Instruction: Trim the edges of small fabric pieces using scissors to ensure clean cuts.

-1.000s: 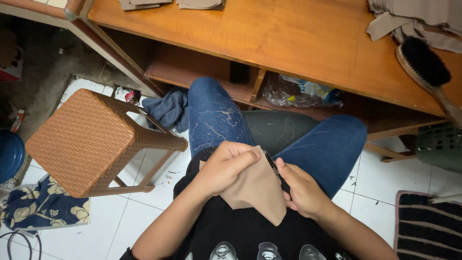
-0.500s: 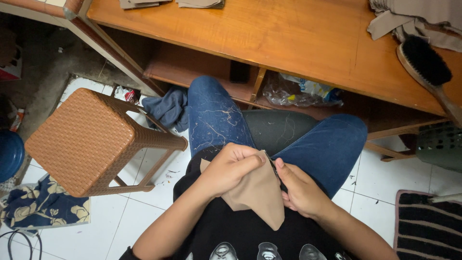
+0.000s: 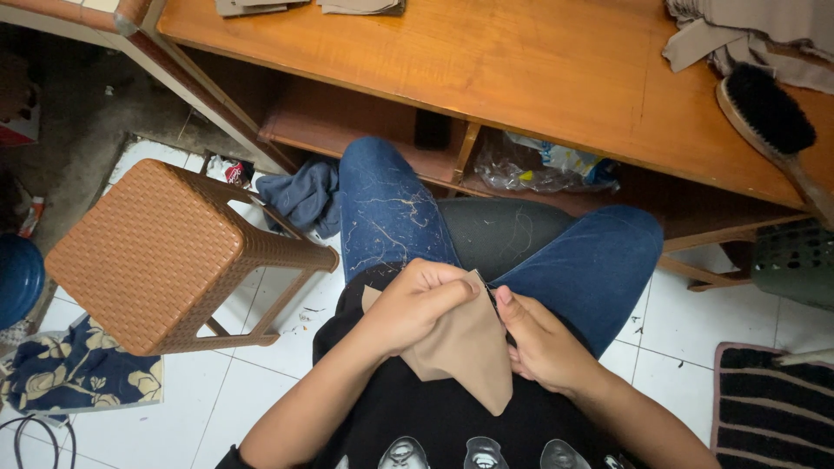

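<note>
I sit with blue jeans (image 3: 391, 217) flecked with loose threads. Over my lap my left hand (image 3: 415, 304) grips the upper edge of a tan piece of cloth (image 3: 465, 352), whose lower corner hangs to a point. My right hand (image 3: 539, 343) pinches the cloth's right edge, with a small dark tool partly hidden between thumb and fingers at the top corner. Both hands touch the cloth close together.
A wooden table (image 3: 521, 69) spans the top, with a brush (image 3: 769, 113) and folded tan cloths (image 3: 756, 35) at right. A brown woven stool (image 3: 161, 252) stands at left. A blue rag (image 3: 300, 195), a plastic bag (image 3: 539, 165) under the table, and a striped mat (image 3: 769, 408) lie around.
The hands shifted slightly on the cloth; its hanging corner has dropped a little lower. Nothing else moved.
</note>
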